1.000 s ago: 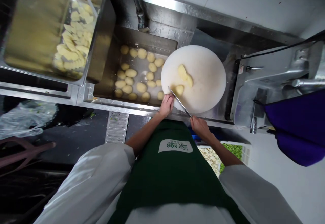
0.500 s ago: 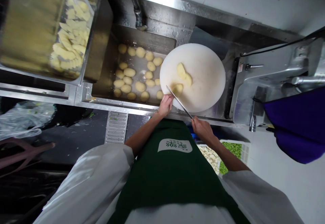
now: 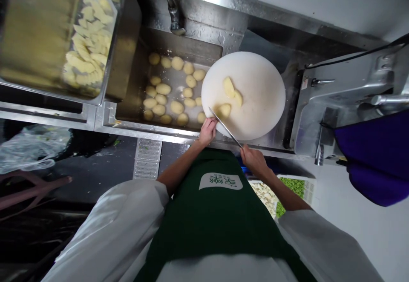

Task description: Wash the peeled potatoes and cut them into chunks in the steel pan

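My right hand (image 3: 252,158) is wrapped round the handle of a knife (image 3: 227,130), whose blade reaches up and left over the near-left edge of a round white cutting board (image 3: 258,90). Close to the blade's tip, at the board's rim, my left hand (image 3: 208,130) has its fingers pressed together; what they hold, if anything, is hidden. One potato piece (image 3: 224,110) lies just beyond the blade. Farther back on the board are two more cut pieces (image 3: 228,87), touching each other.
Left of the board, a sink (image 3: 131,111) holds several peeled potatoes (image 3: 163,89) under a faucet (image 3: 175,22). A metal container (image 3: 107,71) with potato slices (image 3: 91,45) stands far left. A purple cloth (image 3: 377,158) hangs at right. Below are baskets with green pieces (image 3: 292,187).
The whole view has shifted very slightly. My hands, the knife and the potato pieces keep nearly the same places relative to each other.
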A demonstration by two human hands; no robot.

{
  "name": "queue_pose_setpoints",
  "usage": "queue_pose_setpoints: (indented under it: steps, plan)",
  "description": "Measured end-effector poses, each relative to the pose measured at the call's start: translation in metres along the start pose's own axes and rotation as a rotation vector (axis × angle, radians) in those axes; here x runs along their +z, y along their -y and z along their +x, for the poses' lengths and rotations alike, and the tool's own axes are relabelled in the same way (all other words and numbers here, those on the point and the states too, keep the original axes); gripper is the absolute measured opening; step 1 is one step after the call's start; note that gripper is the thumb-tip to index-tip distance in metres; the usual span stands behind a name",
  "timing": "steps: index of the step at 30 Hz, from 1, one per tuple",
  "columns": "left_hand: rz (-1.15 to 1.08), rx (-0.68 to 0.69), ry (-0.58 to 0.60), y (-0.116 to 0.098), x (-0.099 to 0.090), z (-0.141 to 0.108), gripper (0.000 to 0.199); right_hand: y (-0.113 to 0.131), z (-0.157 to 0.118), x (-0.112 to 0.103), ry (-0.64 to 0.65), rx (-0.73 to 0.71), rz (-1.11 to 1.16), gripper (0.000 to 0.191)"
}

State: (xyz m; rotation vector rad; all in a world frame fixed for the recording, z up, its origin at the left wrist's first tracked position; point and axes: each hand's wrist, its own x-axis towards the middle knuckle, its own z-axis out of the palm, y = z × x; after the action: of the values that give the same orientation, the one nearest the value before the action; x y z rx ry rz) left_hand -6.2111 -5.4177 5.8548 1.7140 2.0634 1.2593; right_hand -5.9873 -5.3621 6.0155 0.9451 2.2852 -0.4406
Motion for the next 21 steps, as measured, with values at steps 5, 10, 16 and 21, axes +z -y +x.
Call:
queue_pose_setpoints:
  steps: [5, 10, 16, 21]
  plan:
    - [0.011, -0.02, 0.002, 0.002, -0.002, -0.001, 0.032, -0.002, 0.014, 0.008, 0.005, 0.004, 0.002, 0.04]
    - [0.023, -0.023, -0.021, 0.003, -0.002, -0.001, 0.03, -0.005, 0.004, 0.002, -0.036, -0.025, -0.003, 0.042]
    - [0.033, 0.007, -0.042, 0.0, -0.004, 0.001, 0.029, -0.003, -0.003, -0.002, -0.027, -0.019, 0.008, 0.041]
    - [-0.011, 0.023, -0.074, -0.004, -0.007, 0.004, 0.021, 0.0, 0.011, 0.001, 0.013, -0.003, 0.006, 0.039]
